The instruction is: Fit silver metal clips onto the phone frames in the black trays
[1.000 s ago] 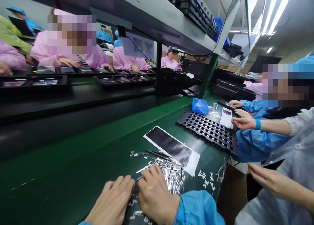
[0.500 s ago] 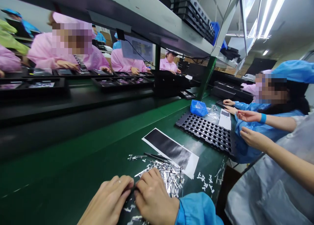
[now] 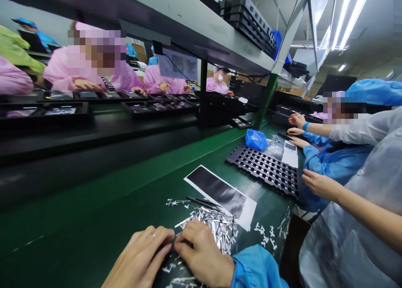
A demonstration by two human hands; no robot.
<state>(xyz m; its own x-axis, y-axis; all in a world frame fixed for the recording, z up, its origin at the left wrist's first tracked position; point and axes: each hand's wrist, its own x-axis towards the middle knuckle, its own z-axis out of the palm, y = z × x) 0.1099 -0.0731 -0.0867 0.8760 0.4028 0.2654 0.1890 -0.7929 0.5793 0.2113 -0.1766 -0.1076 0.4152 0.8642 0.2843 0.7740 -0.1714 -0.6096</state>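
Side by side at the bottom of the view, my left hand (image 3: 146,254) and my right hand (image 3: 201,248) nearly meet at the fingertips. Both have bent fingers drawn towards the thumbs in a pinch. Whatever lies between the fingertips is too small or hidden to make out. Just beyond my right hand spreads a pile of small silvery metal strips (image 3: 224,231). A dark, slender tool, apparently tweezers (image 3: 202,202), lies at the pile's far edge. Behind it rests a white-edged sheet with a black panel (image 3: 216,191). More small pieces (image 3: 184,281) lie below my hands.
A black slotted tray (image 3: 264,168) and a blue bin (image 3: 256,139) stand further back on the green table (image 3: 103,204). Loose pale pieces (image 3: 265,234) lie to the right. A standing co-worker's arm (image 3: 348,200) reaches in there. A shelf (image 3: 201,28) hangs overhead.
The standing co-worker's hand with the blue wristband has moved away, up and forward. My hands stay close together with only slight finger movement. The whole view has shifted a little.
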